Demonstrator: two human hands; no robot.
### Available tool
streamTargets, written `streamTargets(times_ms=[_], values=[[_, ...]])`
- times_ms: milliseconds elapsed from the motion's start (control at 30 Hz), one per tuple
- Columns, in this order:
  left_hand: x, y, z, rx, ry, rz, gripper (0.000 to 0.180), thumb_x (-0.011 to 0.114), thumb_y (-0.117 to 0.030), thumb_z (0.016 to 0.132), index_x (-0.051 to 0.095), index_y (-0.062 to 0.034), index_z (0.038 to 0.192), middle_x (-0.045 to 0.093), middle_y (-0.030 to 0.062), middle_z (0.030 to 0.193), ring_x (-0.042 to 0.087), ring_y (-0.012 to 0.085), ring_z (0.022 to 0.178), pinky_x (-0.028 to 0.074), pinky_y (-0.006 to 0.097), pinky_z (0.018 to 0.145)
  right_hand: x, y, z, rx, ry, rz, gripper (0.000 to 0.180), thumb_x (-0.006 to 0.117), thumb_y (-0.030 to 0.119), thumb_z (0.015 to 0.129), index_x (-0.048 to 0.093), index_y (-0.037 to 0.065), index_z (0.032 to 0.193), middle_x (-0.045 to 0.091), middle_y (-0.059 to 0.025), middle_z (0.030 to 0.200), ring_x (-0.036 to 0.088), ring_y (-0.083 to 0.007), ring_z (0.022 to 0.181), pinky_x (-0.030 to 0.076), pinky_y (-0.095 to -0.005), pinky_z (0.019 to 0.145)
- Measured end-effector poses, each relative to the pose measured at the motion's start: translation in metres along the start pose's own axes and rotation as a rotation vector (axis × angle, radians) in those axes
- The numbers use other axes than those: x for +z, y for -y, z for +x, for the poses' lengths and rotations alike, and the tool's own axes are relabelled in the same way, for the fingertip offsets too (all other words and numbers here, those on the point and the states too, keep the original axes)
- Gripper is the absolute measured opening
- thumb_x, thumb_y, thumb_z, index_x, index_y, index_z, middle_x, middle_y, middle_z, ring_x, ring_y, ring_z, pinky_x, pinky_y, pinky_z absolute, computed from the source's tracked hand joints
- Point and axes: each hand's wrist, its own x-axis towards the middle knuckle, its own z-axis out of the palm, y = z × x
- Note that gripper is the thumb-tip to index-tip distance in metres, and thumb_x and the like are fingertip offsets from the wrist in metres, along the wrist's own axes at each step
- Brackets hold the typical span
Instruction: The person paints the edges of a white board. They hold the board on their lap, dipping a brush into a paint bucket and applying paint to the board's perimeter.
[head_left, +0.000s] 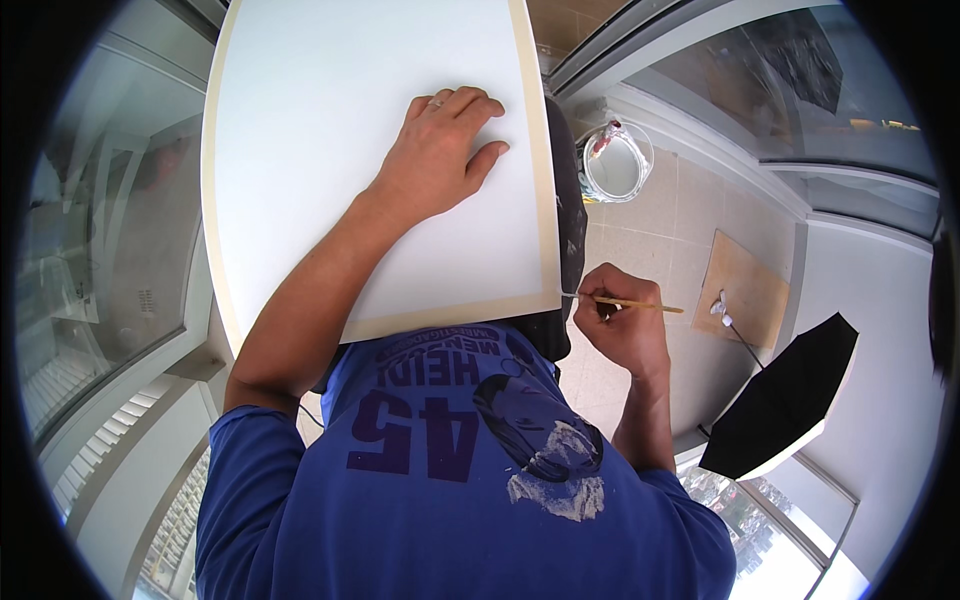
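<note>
A large white board (330, 150) with a tan taped border lies across my lap in the head view. My left hand (445, 140) rests flat on its upper right part, fingers spread, a ring on one finger. My right hand (620, 320) is shut on a thin wooden-handled brush (640, 304). The brush tip touches the board's lower right corner at the tape edge. My blue printed shirt (450, 470) fills the lower middle.
A white paint bucket (617, 165) stands on the tiled floor beyond the board. A brown cardboard sheet (745, 285) lies to the right, with a black umbrella-shaped reflector (785, 395) on a stand. Windows curve along the left and bottom.
</note>
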Motion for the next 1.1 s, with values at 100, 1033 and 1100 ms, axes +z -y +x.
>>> streamTargets(times_ms=[100,1033,1100], values=[[0.000,0.000,0.000,-0.002,0.001,0.006,0.036,0.080,-0.019,0.099,0.069,-0.0062,0.130,0.070,0.0135,0.135,0.065,0.0343,0.129,0.046,0.049,0.110,-0.004,0.003,-0.003,0.012,0.010,0.005,0.009,0.070,-0.009,0.088,0.067,0.000,0.091,0.066,-0.0018,0.072,0.059,-0.0041,0.066,0.046,-0.0237,0.060],[0.000,-0.001,0.001,-0.020,0.024,0.012,0.036,0.078,-0.021,0.100,0.069,-0.0066,0.132,0.070,0.0146,0.137,0.064,0.0346,0.132,0.045,0.050,0.113,0.002,0.001,0.005,-0.092,-0.064,-0.050,0.012,0.072,-0.006,0.085,0.068,0.003,0.091,0.072,-0.0080,0.078,0.069,-0.0149,0.063,0.055,-0.0294,0.061],[0.000,-0.002,0.001,-0.021,0.022,0.011,0.036,0.078,-0.021,0.100,0.069,-0.0065,0.132,0.070,0.0147,0.137,0.064,0.0346,0.132,0.045,0.050,0.114,0.001,0.002,0.003,-0.058,-0.028,-0.051,0.012,0.073,-0.005,0.084,0.067,0.003,0.090,0.071,-0.0080,0.077,0.068,-0.0148,0.063,0.054,-0.0297,0.061]])
